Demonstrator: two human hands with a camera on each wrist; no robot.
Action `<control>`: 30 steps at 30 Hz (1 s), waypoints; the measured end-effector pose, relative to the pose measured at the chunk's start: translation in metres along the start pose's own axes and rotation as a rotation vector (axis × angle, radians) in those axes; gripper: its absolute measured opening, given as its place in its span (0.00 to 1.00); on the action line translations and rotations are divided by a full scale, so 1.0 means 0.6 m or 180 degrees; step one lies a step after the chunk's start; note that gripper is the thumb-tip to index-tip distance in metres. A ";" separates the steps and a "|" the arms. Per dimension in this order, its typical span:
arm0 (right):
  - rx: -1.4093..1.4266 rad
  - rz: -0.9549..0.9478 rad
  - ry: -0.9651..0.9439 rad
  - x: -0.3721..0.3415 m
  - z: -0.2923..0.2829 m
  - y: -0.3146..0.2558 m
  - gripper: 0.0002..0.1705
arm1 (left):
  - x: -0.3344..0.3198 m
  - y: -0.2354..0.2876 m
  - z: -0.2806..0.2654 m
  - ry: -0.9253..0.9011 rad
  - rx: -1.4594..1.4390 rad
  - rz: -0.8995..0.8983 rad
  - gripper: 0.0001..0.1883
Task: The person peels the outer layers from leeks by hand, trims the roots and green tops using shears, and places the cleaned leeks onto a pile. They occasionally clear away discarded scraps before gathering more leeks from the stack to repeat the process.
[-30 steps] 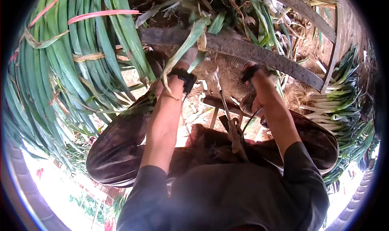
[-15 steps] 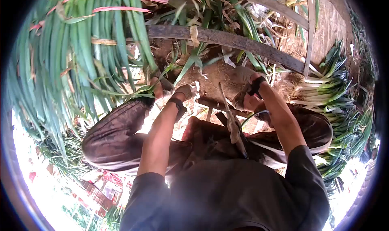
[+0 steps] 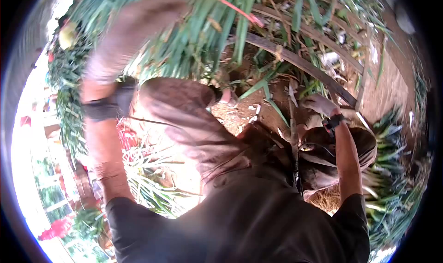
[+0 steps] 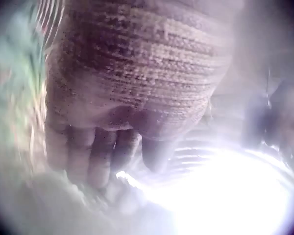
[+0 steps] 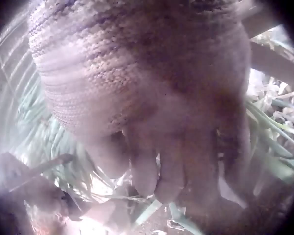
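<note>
Blurred by motion, the gloved left hand [image 3: 138, 30] reaches out at the upper left, beside and partly over long green leaves [image 3: 194, 37]. In the left wrist view the fingers of this hand [image 4: 132, 88] extend loosely, with nothing plainly held. Above the soil, right of a thin upright rod [image 3: 293, 124], the gloved right hand [image 3: 320, 104] has its fingers extended. The right wrist view shows the same hand [image 5: 157, 93] with fingers pointing down and nothing plainly between them; green leaves [image 5: 149, 210] lie beyond the fingertips.
A curved flat bar [image 3: 300, 65] crosses the soil [image 3: 272, 97] ahead. White-stemmed green plants [image 3: 392, 171] lie at the right. Bent legs [image 3: 184, 120] flank the middle, and loose leaves [image 3: 147, 189] lie below left.
From between the knees, the left hand has swung out to the upper left. The head view has turned leftward. The right hand stays over the soil, its fingers now more visible.
</note>
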State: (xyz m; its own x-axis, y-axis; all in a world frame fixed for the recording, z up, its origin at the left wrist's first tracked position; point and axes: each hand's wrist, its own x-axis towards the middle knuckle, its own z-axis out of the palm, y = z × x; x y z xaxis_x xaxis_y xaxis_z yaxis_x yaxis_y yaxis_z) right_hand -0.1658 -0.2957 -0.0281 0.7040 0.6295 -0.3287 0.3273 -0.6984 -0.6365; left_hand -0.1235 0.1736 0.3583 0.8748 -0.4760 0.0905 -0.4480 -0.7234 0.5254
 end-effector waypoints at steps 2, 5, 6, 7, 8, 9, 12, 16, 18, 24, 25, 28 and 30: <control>0.0244 0.0490 -0.0087 0.009 -0.001 -0.010 0.21 | -0.123 -0.066 -0.130 0.0491 0.0691 0.0144 0.16; -0.1249 -0.1370 0.0767 0.021 0.037 0.081 0.16 | -0.330 -0.167 -0.248 0.1319 0.0485 -0.1099 0.14; 0.0247 -0.0253 0.0442 0.023 0.017 0.008 0.16 | -0.408 -0.233 -0.232 0.1158 0.1165 -0.1457 0.14; 0.1689 0.0940 0.0062 0.015 -0.001 -0.065 0.15 | -0.488 -0.309 -0.194 0.0772 0.1880 -0.1741 0.13; 0.1785 0.0708 0.0274 0.018 0.015 -0.053 0.17 | -0.569 -0.385 -0.127 0.0308 0.2405 -0.1944 0.13; 0.1477 0.0741 0.0255 0.018 0.024 -0.014 0.17 | -0.632 -0.456 -0.053 -0.0087 0.2182 -0.2373 0.15; 0.1846 0.1221 0.0126 0.006 0.028 -0.023 0.15 | -0.776 -0.635 0.329 -0.0809 0.0690 -0.3145 0.23; -0.0692 0.0076 -0.0120 -0.032 0.074 0.082 0.13 | -0.759 -0.552 0.706 -0.0172 -0.0929 -0.4292 0.29; -0.1060 0.0075 -0.0225 -0.051 0.082 0.091 0.14 | -0.749 -0.523 0.810 -0.0411 -0.0541 -0.4776 0.35; -0.2379 -0.0569 -0.0543 -0.069 0.111 0.129 0.16 | -0.639 -0.467 0.789 0.0457 -0.1055 -0.6088 0.42; -0.1959 -0.0159 -0.0635 -0.062 0.111 0.107 0.16 | -0.639 -0.472 0.768 0.0302 -0.1391 -0.6140 0.41; -0.0956 0.0957 -0.0598 -0.031 0.112 0.052 0.16 | -0.665 -0.498 0.806 0.0434 -0.0985 -0.5897 0.33; -0.0762 0.1204 -0.0590 -0.017 0.126 0.043 0.16 | -0.663 -0.495 0.774 0.0255 -0.1594 -0.5535 0.28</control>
State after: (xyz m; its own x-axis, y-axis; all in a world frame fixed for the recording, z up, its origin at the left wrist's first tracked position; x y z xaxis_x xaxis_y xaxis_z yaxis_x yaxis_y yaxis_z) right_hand -0.2123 -0.2946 -0.0938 0.6846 0.3511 -0.6388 0.2211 -0.9351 -0.2769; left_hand -0.4244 0.3456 -0.2265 0.2462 0.6108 -0.7525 0.9673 -0.1056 0.2307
